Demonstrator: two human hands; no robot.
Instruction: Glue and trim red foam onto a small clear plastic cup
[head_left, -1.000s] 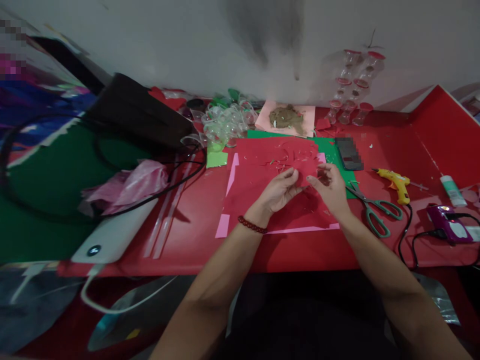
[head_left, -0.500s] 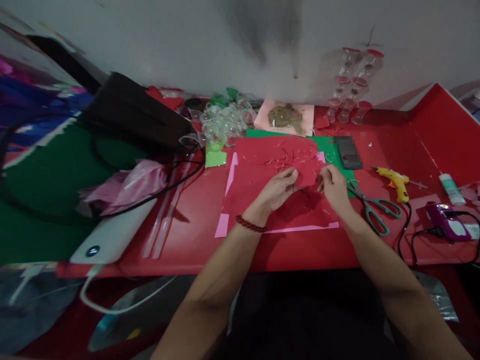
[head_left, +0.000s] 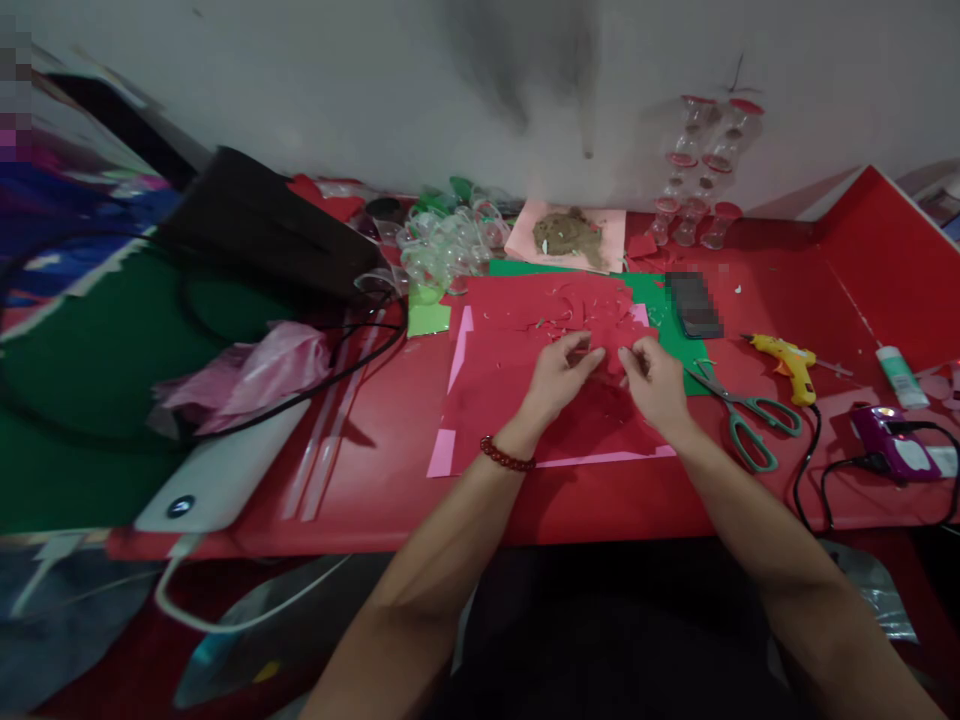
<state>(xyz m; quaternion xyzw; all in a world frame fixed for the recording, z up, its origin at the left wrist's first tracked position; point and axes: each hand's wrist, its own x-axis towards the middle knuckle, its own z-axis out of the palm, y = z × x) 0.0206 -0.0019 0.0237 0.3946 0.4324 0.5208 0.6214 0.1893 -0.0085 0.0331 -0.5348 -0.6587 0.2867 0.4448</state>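
My left hand (head_left: 556,378), with a dark red bead bracelet (head_left: 507,455) at its wrist, pinches a small piece of red paper (head_left: 611,347) from the left. Close beside it, my right hand (head_left: 654,384) has thumb and fingers closed on the same piece's right side. The paper's exact outline blends into what lies beneath. Under both hands are larger red paper sheets (head_left: 502,395) with pink strips showing at the edges. Cut red scraps (head_left: 562,305) are scattered just beyond my fingers. Grey-handled scissors (head_left: 752,425) lie to the right, blades partly open.
A yellow glue gun (head_left: 787,362), a purple power socket (head_left: 896,443) and a glue bottle (head_left: 902,376) are on the right. Behind stand clear plastic cups (head_left: 450,245) and a pile of sand (head_left: 566,237) on paper. A white power bank (head_left: 217,490) lies left.
My right hand has moved slightly left and down, closer to my left hand, onto the paper piece. The left fingers have shifted a little on it.
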